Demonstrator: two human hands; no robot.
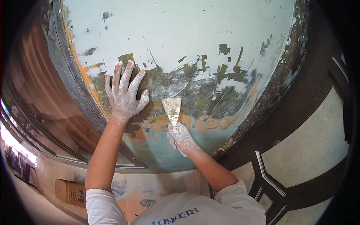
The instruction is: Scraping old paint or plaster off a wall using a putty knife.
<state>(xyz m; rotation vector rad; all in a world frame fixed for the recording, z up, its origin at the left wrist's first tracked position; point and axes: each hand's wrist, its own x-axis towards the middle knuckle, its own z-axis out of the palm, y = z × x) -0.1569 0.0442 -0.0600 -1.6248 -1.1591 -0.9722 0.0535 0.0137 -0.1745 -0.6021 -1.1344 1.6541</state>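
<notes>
A peeling wall (pixel 187 26) fills the upper middle, pale on top with dark scraped patches, orange streaks and light blue lower down. My left hand (pixel 124 92), coated in white dust, rests on the scraped part with its fingers spread and nothing held. To its right, my right hand (pixel 181 138), also dusty, grips a putty scraper (pixel 171 108) by its handle, the wide metal blade pointing up at the wall and resting on or very close to it; contact is unclear.
A brown, glossy framed panel (pixel 41 82) stands at the left. Dark paneling with pale insets (pixel 302 144) runs along the right, beyond the wall's rough edge (pixel 281 75). A tan plastic object (pixel 69 193) sits low at the left on a light floor.
</notes>
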